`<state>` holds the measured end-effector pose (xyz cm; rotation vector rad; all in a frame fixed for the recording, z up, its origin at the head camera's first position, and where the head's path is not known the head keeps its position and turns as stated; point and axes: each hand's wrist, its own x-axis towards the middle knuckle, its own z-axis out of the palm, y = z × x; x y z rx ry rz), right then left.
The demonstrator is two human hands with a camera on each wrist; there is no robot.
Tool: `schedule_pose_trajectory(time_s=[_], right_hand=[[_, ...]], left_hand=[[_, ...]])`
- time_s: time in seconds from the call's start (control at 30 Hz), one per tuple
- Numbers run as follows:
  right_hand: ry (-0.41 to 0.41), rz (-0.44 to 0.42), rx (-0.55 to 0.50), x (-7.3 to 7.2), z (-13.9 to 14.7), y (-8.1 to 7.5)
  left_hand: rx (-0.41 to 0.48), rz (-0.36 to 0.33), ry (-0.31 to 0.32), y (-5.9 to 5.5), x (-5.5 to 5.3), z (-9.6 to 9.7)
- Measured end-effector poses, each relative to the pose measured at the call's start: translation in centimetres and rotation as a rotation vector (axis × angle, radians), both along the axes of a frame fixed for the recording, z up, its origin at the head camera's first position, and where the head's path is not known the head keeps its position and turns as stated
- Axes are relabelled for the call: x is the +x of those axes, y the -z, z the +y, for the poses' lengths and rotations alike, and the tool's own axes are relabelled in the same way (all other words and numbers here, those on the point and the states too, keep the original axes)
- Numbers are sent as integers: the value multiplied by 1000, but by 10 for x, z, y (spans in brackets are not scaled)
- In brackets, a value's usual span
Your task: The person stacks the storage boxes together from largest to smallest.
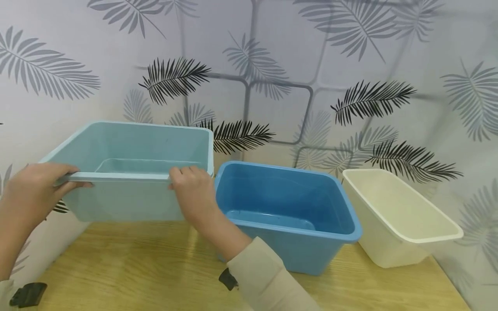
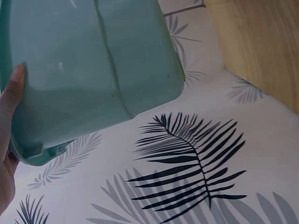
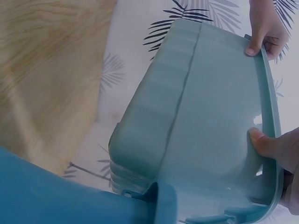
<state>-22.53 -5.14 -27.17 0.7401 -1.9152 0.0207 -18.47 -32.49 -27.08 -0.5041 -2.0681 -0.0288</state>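
Note:
Both hands hold a pale blue-green plastic storage bin (image 1: 128, 201) by its near rim, at the left of the head view. The left hand (image 1: 36, 188) grips the near left corner, fingers over the rim and thumb below. Farther right along that rim, the right hand (image 1: 194, 194) grips with fingers curled over the edge; its thumb (image 3: 264, 142) presses the outer wall in the right wrist view. The bin appears raised above the wooden table (image 1: 128, 259). Its visible inside holds nothing. Beside it, right of the right hand, stands a darker blue bin (image 1: 280, 248).
A cream bin (image 1: 383, 242) stands at the right on the table, angled beside the blue bin. Behind everything rises a wall (image 1: 280, 56) with leaf-patterned covering. The blue bin's rim is close to the right forearm and the held bin.

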Motion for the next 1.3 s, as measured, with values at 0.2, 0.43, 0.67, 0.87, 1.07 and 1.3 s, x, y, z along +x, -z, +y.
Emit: schedule_pose_trajectory(time_s=[0.2,0.43,0.67,0.87,1.07,1.3], right_hand=[[8,4,-13,2,10,-13],[-19,9,-52,2,16,-22],[-32,31,-88,6,23,-36],[-35,19,-106,6,32,-44],[-29,5,-108,5,45,-47],[-38,-57,-107,6,61,-46]], left_hand=[[2,32,-3,-12,1,10],[19,46,5,-26,0,17],[35,34,1,-38,4,24],[59,57,-5,-46,6,36],[61,88,2,-49,2,50],[78,91,15,-46,-2,66]])
